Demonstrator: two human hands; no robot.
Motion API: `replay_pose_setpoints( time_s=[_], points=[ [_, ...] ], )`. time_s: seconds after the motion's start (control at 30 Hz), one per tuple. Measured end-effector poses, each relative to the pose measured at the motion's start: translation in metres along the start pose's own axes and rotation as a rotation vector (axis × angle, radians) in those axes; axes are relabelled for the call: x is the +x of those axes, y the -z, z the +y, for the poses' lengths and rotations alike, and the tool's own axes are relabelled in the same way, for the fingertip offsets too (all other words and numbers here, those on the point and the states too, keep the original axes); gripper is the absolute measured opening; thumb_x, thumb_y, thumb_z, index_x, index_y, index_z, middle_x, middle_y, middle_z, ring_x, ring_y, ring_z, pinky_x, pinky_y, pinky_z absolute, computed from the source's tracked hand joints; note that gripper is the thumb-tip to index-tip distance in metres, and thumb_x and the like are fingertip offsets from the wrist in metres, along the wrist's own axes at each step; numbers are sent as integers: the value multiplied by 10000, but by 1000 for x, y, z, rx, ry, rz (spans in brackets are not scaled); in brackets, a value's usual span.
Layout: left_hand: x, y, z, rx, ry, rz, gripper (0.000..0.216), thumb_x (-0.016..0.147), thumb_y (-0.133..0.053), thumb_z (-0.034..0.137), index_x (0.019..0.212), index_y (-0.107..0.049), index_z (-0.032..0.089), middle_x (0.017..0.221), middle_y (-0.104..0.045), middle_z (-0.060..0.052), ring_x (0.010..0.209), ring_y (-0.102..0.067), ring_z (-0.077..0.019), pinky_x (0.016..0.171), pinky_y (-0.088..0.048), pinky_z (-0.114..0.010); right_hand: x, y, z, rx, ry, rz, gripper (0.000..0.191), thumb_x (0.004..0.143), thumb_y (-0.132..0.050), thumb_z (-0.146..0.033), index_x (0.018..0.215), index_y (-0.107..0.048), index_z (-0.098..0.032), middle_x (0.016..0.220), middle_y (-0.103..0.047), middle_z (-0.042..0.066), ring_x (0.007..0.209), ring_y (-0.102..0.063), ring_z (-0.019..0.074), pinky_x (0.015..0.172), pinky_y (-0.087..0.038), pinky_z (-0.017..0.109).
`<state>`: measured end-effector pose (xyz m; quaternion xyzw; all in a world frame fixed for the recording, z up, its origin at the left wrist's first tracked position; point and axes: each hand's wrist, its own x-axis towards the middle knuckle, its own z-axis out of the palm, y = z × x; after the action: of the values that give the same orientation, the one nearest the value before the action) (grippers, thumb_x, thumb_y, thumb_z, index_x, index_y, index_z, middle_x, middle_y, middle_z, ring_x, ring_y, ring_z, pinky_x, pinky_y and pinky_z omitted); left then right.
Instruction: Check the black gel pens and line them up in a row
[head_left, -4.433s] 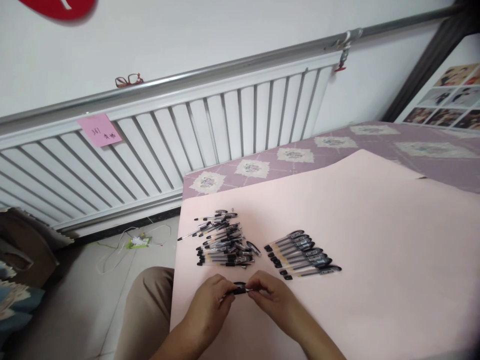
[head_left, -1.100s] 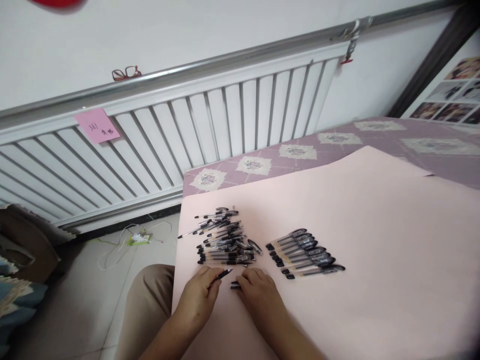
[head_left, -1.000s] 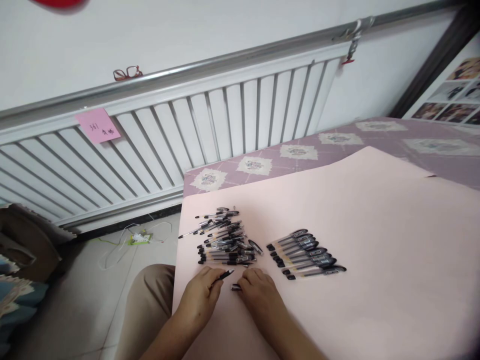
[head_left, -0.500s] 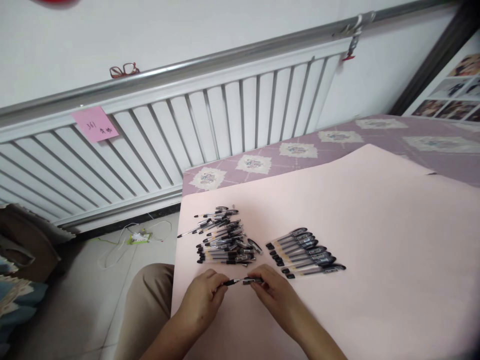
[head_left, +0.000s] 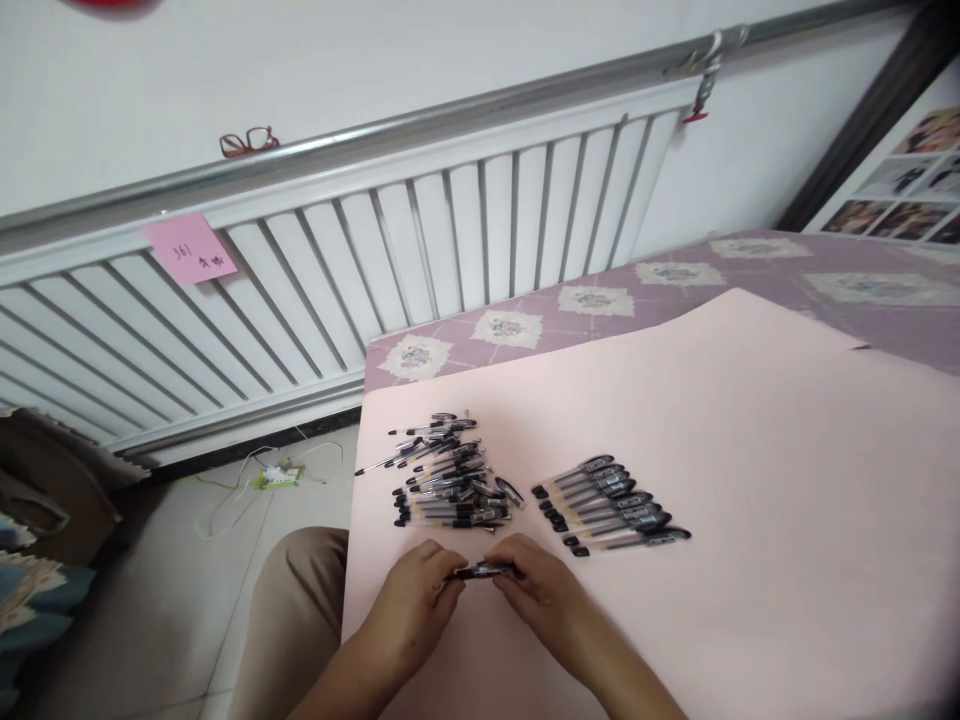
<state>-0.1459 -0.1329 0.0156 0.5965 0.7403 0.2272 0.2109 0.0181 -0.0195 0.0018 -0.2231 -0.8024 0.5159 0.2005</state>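
Observation:
My left hand [head_left: 413,608] and my right hand [head_left: 541,590] are both pinched on one black pen [head_left: 480,572], held level between them just above the pink paper sheet [head_left: 750,480]. The left fingers grip its left end, the right fingers its right end, where the cap sits. Just beyond my hands lies a loose heap of black pens and caps [head_left: 446,478]. To its right a neat row of capped pens [head_left: 611,506] lies side by side.
The pink sheet covers a table with a purple patterned cloth [head_left: 600,300]. A white radiator [head_left: 337,270] with a pink sticky note [head_left: 189,250] and red glasses [head_left: 246,142] runs behind. My knee [head_left: 300,610] and a tiled floor with cables [head_left: 277,472] are at the left.
A second ago my hands rested on the sheet, the left with a pen, the right by a cap. They have since lifted and come together, and the cap is now on the pen.

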Motion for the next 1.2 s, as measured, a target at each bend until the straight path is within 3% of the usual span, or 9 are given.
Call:
replay_pose_setpoints(
  time_s=[0.37,0.57,0.83,1.2],
  points=[
    [2,-4,12,51,51,-52,357,773,-486,83,1094,-560,221,950,-611,-35,885,-549,-179,794,-424,-297,0,-5,-2,-41,36,-53,197,829,-485,-147,919,-624,-253,910,-619,5,888,-564,152,796,-428,258],
    [5,8,15,110,3,-74,333,791,-547,175,1122,-552,210,982,-633,-49,900,-563,-199,802,-428,-315,-1,2,1,-39,36,-15,177,842,-483,-182,930,-619,-257,900,-623,6,877,-570,156,788,-435,263],
    [7,22,13,258,51,-206,212,886,-419,254,939,-620,216,878,-641,-32,838,-577,-189,740,-414,-281,-2,10,5,-44,62,13,168,856,-481,-208,956,-608,-251,898,-619,13,862,-573,150,777,-436,258],
    [6,19,18,273,121,-134,143,856,-480,222,883,-621,218,849,-625,-5,826,-562,-159,718,-392,-235,0,4,7,-103,-4,1,165,854,-473,-233,941,-613,-235,876,-642,12,835,-587,157,747,-441,265]
  ],
)
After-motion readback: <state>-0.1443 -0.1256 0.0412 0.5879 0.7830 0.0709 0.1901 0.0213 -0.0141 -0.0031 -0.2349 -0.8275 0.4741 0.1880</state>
